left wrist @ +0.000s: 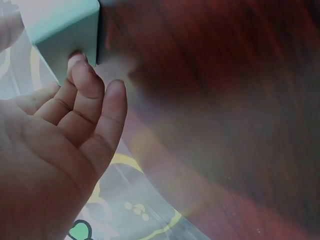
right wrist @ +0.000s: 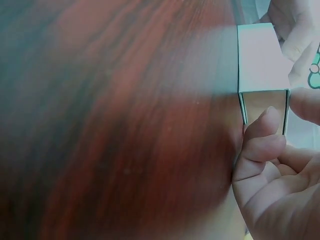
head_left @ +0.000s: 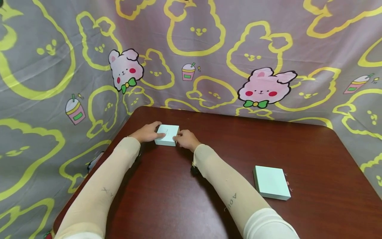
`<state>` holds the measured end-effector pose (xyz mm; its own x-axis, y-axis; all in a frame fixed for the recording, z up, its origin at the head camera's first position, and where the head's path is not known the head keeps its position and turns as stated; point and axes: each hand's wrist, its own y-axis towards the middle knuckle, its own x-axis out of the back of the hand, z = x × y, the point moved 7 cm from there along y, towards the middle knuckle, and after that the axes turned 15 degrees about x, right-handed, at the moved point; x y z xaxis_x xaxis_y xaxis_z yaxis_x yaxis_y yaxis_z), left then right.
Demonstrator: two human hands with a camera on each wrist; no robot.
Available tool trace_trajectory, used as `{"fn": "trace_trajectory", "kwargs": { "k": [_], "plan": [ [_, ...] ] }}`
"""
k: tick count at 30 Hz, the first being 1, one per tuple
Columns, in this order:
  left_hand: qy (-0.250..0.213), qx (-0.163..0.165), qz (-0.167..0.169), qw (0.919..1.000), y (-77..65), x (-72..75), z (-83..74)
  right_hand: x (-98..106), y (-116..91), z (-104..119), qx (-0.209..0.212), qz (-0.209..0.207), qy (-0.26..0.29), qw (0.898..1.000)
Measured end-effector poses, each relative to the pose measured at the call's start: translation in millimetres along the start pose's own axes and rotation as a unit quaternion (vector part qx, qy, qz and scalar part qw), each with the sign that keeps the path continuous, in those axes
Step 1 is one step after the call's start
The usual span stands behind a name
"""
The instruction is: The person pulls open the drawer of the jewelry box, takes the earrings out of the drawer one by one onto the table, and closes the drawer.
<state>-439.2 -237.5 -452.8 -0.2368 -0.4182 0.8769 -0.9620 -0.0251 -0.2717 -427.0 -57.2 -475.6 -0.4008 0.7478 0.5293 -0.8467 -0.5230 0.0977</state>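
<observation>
A small pale mint box (head_left: 167, 133) lies flat near the table's far left part. My left hand (head_left: 148, 132) grips it from the left, thumb across the top; the left wrist view has curled fingers (left wrist: 82, 75) against its end face. At the opposite end is my right hand (head_left: 187, 139), its thumb at the top edge and its fingers bent against the side. In the right wrist view this end of the box (right wrist: 262, 57) looks like a sleeve's open end, with a brownish panel (right wrist: 260, 102) set inside. The right fingertips touch that panel; what they pinch is partly hidden.
Another pale mint box (head_left: 272, 182), wider and flat, lies on the right of the dark red-brown table (head_left: 238, 149). Small tabs, one reddish (head_left: 287, 183), stick out at its right edge. A patterned cloth (head_left: 209, 39) hangs behind and to the left, close to the table edge.
</observation>
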Motion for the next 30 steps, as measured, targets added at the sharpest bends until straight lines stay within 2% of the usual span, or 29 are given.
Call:
{"fn": "trace_trajectory", "kwargs": {
  "k": [14, 30],
  "plan": [
    [0.01, -0.017, -0.004, 0.9998, -8.4, -4.1, -4.9, 1.6, -11.0, 0.7, 0.001, 0.001, 0.013, 1.0],
    [0.014, -0.035, -0.002, 0.9993, -19.7, -9.8, -11.4, 4.2, -28.2, 2.9, 0.005, 0.008, 0.005, 1.0]
  ]
}}
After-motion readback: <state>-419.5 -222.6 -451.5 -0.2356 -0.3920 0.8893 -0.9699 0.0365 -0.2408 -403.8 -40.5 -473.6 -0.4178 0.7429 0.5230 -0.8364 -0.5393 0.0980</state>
